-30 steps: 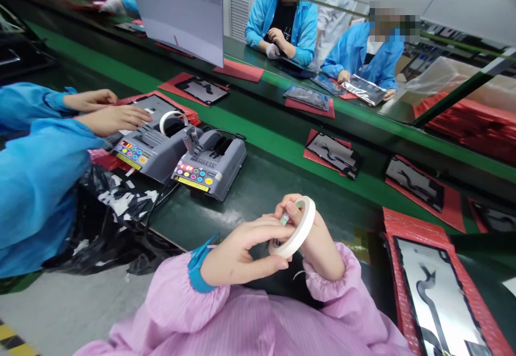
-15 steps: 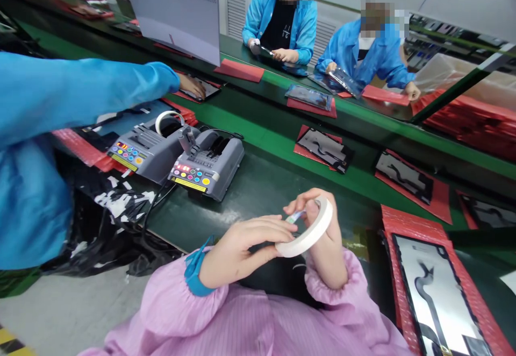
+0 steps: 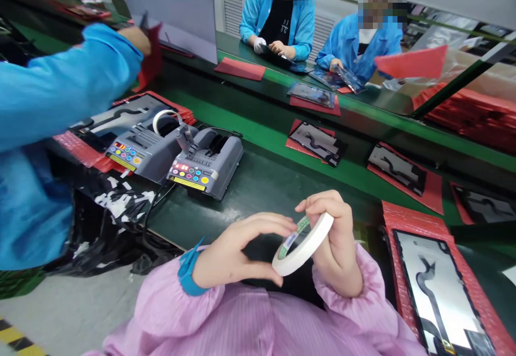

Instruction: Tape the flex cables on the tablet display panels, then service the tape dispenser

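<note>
A white roll of tape [image 3: 303, 245] with a green-printed core is tilted between both of my hands, just in front of my chest. My right hand [image 3: 337, 240] is closed around the roll's far rim. The fingers of my left hand [image 3: 236, 253] pinch the near rim, thumb below and fingertips above. Both arms wear pink sleeves. Two grey tape dispensers [image 3: 206, 163] stand on the dark green bench ahead to the left.
A co-worker in a blue coat [image 3: 52, 125] at my left lifts a red sheet [image 3: 150, 57]. Red trays with dark parts [image 3: 435, 286] lie at my right and along the green conveyor [image 3: 262, 133]. Two more people in blue work opposite. A black bag [image 3: 113, 216] hangs at the bench edge.
My hands have turned the tape roll, so its inner green core now faces me. The co-worker's arm at left rose from the bench and lifted a red sheet. Parts on the conveyor drifted left.
</note>
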`<state>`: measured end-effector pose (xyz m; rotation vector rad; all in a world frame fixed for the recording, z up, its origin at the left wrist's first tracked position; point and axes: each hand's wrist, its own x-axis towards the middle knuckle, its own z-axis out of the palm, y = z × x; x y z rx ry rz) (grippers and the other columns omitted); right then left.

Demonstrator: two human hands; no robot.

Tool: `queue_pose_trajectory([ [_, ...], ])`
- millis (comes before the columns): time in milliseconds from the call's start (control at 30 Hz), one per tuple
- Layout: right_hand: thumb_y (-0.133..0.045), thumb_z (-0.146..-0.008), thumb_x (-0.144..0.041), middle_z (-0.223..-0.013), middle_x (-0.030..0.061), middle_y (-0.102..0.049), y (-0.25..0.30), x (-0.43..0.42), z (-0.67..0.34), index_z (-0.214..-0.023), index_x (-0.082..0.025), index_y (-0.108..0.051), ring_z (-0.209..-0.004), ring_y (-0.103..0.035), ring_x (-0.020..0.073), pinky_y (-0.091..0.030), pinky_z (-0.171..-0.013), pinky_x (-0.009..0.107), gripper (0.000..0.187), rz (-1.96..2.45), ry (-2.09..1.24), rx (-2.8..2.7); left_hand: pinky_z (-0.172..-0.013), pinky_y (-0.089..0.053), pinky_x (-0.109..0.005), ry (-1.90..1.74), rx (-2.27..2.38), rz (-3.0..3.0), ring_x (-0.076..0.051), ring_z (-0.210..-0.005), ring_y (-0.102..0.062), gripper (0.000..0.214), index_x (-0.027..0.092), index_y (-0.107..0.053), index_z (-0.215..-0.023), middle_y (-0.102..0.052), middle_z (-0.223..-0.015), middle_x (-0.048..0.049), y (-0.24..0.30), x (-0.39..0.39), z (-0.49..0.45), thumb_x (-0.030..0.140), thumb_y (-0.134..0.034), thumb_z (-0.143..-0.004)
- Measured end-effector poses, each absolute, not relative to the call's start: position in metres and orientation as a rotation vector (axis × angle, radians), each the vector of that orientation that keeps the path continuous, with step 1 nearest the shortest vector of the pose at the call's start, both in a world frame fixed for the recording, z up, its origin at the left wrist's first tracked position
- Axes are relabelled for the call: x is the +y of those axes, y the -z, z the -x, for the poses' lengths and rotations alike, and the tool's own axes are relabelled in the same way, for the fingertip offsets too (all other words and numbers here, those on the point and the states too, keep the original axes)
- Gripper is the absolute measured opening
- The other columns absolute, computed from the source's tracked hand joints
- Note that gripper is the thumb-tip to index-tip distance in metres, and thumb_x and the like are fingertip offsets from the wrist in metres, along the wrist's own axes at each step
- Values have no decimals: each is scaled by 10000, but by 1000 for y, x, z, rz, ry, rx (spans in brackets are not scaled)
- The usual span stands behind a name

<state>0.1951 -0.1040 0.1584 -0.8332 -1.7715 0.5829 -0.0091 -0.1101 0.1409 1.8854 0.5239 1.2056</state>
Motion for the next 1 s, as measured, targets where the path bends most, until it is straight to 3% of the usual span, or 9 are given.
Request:
queue_pose_trajectory([
  [67,-402,-994,-81,-972,36,-536,-160,-104,-197,-1119,-258,-511,-923,-577,189,-483,-785,367,242,861,-575,-1825,-978,-579,-359,-1294,522,-1863,-230,-1101,-698,622,244,-626,-1249,-715,-1181,-96,-153,-113,13,406,-904,-717],
  [200,-379,-1015,-99,-939,24,-508,-163,-105,-197,-1117,-248,-500,-837,-531,161,-449,-723,323,217,913,-627,-1913,-834,-588,-257,-1293,625,-2063,-158,-903,-694,287,220,-661,-1135,-702,-1003,-57,-175,-121,13,330,-761,-889],
  [267,-366,-1022,-99,-931,17,-491,-164,-106,-196,-1112,-242,-491,-808,-512,146,-439,-706,304,211,939,-643,-1925,-808,-586,-239,-1284,686,-2172,-146,-856,-695,231,204,-657,-1123,-705,-967,-50,-180,-124,10,308,-718,-926],
  [633,-373,-980,-32,-947,17,-485,-168,-106,-196,-1114,-229,-483,-809,-513,140,-420,-693,287,262,1002,-502,-2021,-728,-565,-244,-1246,726,-2289,-141,-762,-667,83,176,-623,-985,-693,-824,-31,-175,-123,10,244,-664,-963],
  [867,-377,-1007,-52,-941,4,-476,-166,-105,-196,-1093,-227,-482,-787,-496,119,-416,-688,261,222,1021,-536,-2026,-691,-536,-215,-1231,729,-2217,-121,-718,-640,161,185,-571,-859,-664,-778,-10,-173,-123,9,274,-663,-958],
  [1000,-375,-1018,-60,-943,0,-477,-164,-105,-196,-1091,-230,-479,-776,-494,111,-416,-683,251,212,1029,-539,-2027,-706,-550,-208,-1260,786,-2198,-118,-750,-655,123,193,-617,-973,-684,-861,-24,-173,-124,11,305,-666,-957],
])
